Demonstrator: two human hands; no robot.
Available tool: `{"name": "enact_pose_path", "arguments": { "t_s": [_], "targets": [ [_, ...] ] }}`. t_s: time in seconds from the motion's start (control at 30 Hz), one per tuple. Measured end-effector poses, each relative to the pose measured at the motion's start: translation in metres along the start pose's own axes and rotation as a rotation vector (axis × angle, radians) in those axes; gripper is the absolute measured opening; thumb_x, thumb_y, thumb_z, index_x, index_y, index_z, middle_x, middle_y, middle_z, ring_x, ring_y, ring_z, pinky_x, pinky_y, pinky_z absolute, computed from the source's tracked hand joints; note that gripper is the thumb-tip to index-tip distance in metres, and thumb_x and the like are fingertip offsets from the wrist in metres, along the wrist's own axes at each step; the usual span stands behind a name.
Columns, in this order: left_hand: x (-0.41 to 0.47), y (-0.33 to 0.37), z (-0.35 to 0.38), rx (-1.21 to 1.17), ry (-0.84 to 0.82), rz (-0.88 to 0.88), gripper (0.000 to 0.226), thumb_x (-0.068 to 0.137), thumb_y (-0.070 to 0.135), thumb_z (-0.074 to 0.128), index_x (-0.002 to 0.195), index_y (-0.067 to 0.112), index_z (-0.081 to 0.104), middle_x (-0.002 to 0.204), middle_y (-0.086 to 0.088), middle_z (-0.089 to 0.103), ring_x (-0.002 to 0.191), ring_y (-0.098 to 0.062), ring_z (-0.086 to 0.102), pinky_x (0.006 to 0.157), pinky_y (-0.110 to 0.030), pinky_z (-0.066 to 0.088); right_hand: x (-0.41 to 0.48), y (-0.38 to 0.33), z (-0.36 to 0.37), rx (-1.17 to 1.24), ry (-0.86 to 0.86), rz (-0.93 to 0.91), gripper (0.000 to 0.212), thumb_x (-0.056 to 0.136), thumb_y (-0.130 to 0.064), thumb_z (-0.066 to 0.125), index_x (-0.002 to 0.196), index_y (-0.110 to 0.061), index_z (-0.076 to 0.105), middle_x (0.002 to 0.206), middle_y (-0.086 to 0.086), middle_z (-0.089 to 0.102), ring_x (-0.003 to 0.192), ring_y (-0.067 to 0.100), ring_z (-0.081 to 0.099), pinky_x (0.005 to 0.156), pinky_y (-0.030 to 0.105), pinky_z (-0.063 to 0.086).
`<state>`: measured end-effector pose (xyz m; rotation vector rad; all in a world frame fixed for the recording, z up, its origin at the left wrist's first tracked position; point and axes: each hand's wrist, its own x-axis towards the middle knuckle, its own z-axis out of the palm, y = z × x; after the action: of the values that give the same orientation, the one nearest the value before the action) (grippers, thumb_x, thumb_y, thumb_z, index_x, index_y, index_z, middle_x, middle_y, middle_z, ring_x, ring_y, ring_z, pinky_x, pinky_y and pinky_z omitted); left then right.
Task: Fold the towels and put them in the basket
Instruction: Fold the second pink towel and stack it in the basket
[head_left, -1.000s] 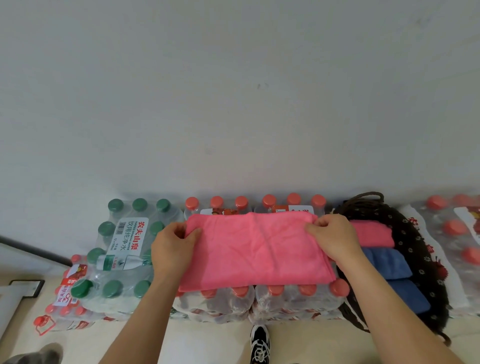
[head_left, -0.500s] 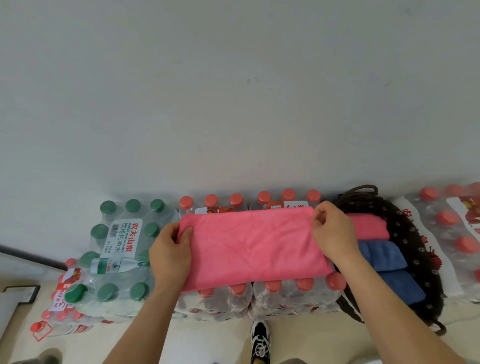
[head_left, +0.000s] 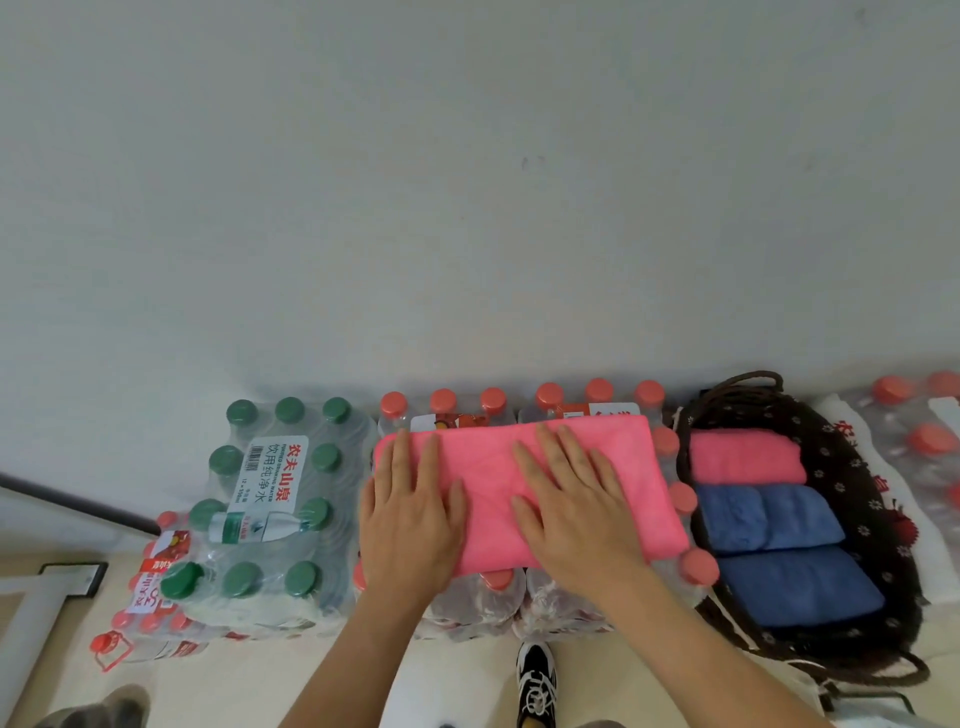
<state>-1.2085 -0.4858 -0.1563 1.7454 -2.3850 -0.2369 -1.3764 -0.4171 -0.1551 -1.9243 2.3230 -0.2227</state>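
A pink towel (head_left: 488, 478), folded into a flat rectangle, lies on top of shrink-wrapped packs of red-capped bottles (head_left: 597, 395). My left hand (head_left: 410, 514) presses flat on its left end, fingers straight. My right hand (head_left: 576, 509) lies flat on its middle and right part, fingers spread. To the right stands a dark woven basket (head_left: 857, 483) that holds a folded pink towel (head_left: 743, 457) at the far end and two folded blue towels (head_left: 763, 519) (head_left: 800, 592) nearer me.
A pack of green-capped water bottles (head_left: 270, 499) stands to the left, with more red-capped packs (head_left: 150, 597) below it. Further red-capped bottles (head_left: 924, 431) lie right of the basket. A white wall rises behind. My shoe (head_left: 535, 680) shows on the floor below.
Both hands let go of the towel's far corners after folding it toward me and now lie flat on top of it, pressing it down.
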Motion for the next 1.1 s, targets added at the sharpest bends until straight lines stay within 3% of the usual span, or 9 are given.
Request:
{"name": "enact_pose_path", "arguments": {
  "t_s": [0.1, 0.17, 0.37, 0.5, 0.6, 0.73, 0.83, 0.97, 1.1],
  "targets": [
    [0.004, -0.008, 0.002, -0.072, -0.002, -0.088, 0.062, 0.093, 0.049, 0.033, 0.142, 0.012, 0.036, 0.149, -0.022, 0.034, 0.133, -0.041, 0.035, 0.108, -0.050, 0.034, 0.001, 0.005, 0.006, -0.057, -0.007, -0.005, 0.057, 0.092, -0.051, 0.033, 0.144, -0.029, 0.043, 0.155, 0.001, 0.033, 0.144, 0.022, 0.028, 0.112, 0.044, 0.016],
    [0.006, -0.010, -0.006, -0.202, 0.000, -0.189, 0.056, 0.094, 0.046, 0.041, 0.139, 0.014, 0.037, 0.139, -0.022, 0.043, 0.117, -0.044, 0.048, 0.095, -0.050, 0.043, 0.002, 0.003, 0.005, -0.071, -0.017, 0.008, 0.058, 0.092, -0.051, 0.032, 0.144, -0.027, 0.042, 0.155, 0.000, 0.032, 0.144, 0.021, 0.027, 0.112, 0.043, 0.015],
    [0.018, -0.026, -0.041, -0.167, -0.134, -0.186, 0.051, 0.089, 0.039, 0.056, 0.135, 0.025, 0.039, 0.113, -0.011, 0.060, 0.099, -0.034, 0.059, 0.079, -0.041, 0.047, 0.003, 0.000, 0.004, -0.078, -0.001, 0.023, 0.059, 0.092, -0.048, 0.033, 0.142, -0.019, 0.045, 0.154, 0.000, 0.035, 0.143, 0.021, 0.029, 0.111, 0.043, 0.014],
    [0.018, -0.028, -0.051, -0.419, -0.207, -0.207, 0.060, 0.081, 0.021, 0.066, 0.135, 0.028, 0.042, 0.108, -0.003, 0.062, 0.099, -0.027, 0.060, 0.079, -0.034, 0.045, 0.002, -0.002, 0.002, -0.051, 0.037, 0.018, 0.055, 0.092, -0.042, 0.032, 0.138, -0.019, 0.051, 0.152, 0.000, 0.039, 0.142, 0.020, 0.032, 0.109, 0.043, 0.019],
    [0.019, -0.036, -0.060, -0.588, -0.267, -0.236, 0.054, 0.079, 0.015, 0.065, 0.126, 0.037, 0.048, 0.097, 0.006, 0.061, 0.087, -0.020, 0.061, 0.074, -0.034, 0.049, 0.000, -0.002, 0.000, 0.016, 0.154, 0.023, 0.045, 0.089, -0.036, 0.035, 0.120, -0.021, 0.064, 0.141, 0.003, 0.051, 0.135, 0.022, 0.040, 0.103, 0.041, 0.027],
    [0.018, -0.038, -0.069, -0.589, -0.348, -0.096, 0.051, 0.083, 0.013, 0.062, 0.123, 0.042, 0.049, 0.102, 0.011, 0.060, 0.085, -0.011, 0.061, 0.074, -0.029, 0.052, -0.003, -0.006, 0.001, 0.012, 0.268, -0.068, 0.024, 0.082, -0.030, 0.046, 0.091, -0.022, 0.067, 0.111, -0.003, 0.062, 0.111, 0.021, 0.050, 0.084, 0.038, 0.034],
    [0.021, -0.042, -0.069, -0.620, -0.436, -0.075, 0.047, 0.083, 0.013, 0.064, 0.119, 0.042, 0.055, 0.103, 0.006, 0.063, 0.087, -0.013, 0.062, 0.078, -0.034, 0.054, -0.002, -0.010, 0.002, -0.034, 0.156, -0.086, 0.033, 0.077, -0.028, 0.044, 0.101, -0.023, 0.066, 0.106, -0.006, 0.065, 0.106, 0.021, 0.057, 0.083, 0.037, 0.033],
    [0.020, -0.040, -0.077, -0.869, -0.476, -0.201, 0.029, 0.087, 0.012, 0.067, 0.103, 0.035, 0.069, 0.100, -0.009, 0.068, 0.087, -0.024, 0.067, 0.077, -0.038, 0.058, -0.010, -0.017, -0.003, 0.021, 0.013, -0.045, 0.050, 0.078, -0.030, 0.038, 0.123, -0.024, 0.059, 0.125, -0.003, 0.062, 0.121, 0.019, 0.054, 0.093, 0.042, 0.035],
    [0.023, -0.019, -0.091, -1.007, -0.378, -0.256, 0.024, 0.083, 0.010, 0.072, 0.097, 0.029, 0.072, 0.092, -0.006, 0.070, 0.082, -0.024, 0.068, 0.070, -0.041, 0.056, -0.024, -0.025, -0.028, 0.417, 0.030, 0.043, 0.043, 0.096, -0.034, 0.043, 0.136, -0.022, 0.050, 0.140, -0.004, 0.051, 0.131, 0.015, 0.043, 0.106, 0.033, 0.033]
  ]
}}
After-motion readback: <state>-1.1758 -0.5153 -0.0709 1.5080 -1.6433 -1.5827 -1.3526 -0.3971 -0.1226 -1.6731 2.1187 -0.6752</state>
